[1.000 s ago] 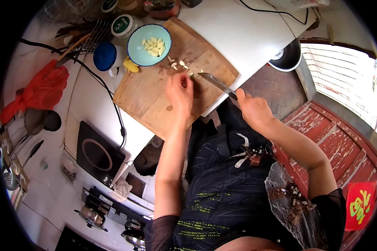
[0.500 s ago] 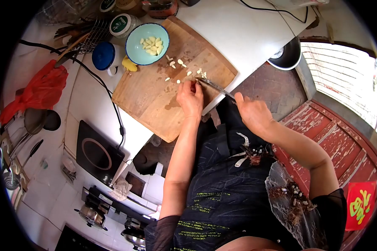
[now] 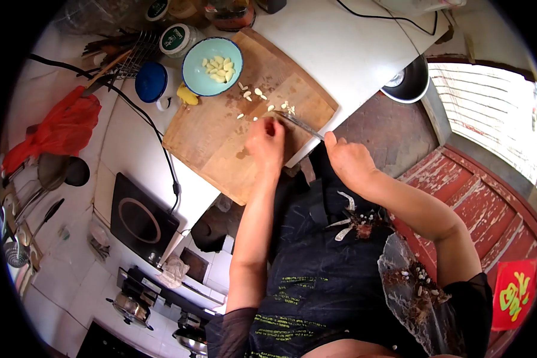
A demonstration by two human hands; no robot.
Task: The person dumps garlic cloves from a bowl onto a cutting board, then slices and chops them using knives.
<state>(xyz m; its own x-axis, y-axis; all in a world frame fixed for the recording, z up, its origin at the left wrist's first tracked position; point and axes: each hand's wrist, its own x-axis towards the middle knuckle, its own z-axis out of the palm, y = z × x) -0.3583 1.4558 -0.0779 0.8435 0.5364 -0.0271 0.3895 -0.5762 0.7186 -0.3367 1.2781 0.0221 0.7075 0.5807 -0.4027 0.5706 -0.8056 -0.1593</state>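
Note:
My right hand [image 3: 350,162] grips a knife [image 3: 304,126] by its handle, with the blade reaching over the right part of a wooden cutting board [image 3: 203,152]. My left hand [image 3: 265,144] is on the board beside the knife tip, fingers curled together; what they hold, if anything, is hidden. Small garlic pieces [image 3: 289,108] lie just beyond the blade, and a few larger garlic cloves [image 3: 259,93] are scattered farther up. On the board's far left stands a light-green bowl [image 3: 191,71] with several peeled cloves inside.
A yellow piece [image 3: 187,94], perhaps ginger, sits beside the bowl near a blue-lidded mug [image 3: 151,82]. Jars [image 3: 179,39] line the back. A black cable [image 3: 142,116] crosses the counter towards an induction cooktop [image 3: 140,218]. A metal pot [image 3: 412,83] is beyond the counter's right edge.
My right hand and the knife have shifted left, nearer my left hand. My left hand has drawn slightly left, its fingers still curled.

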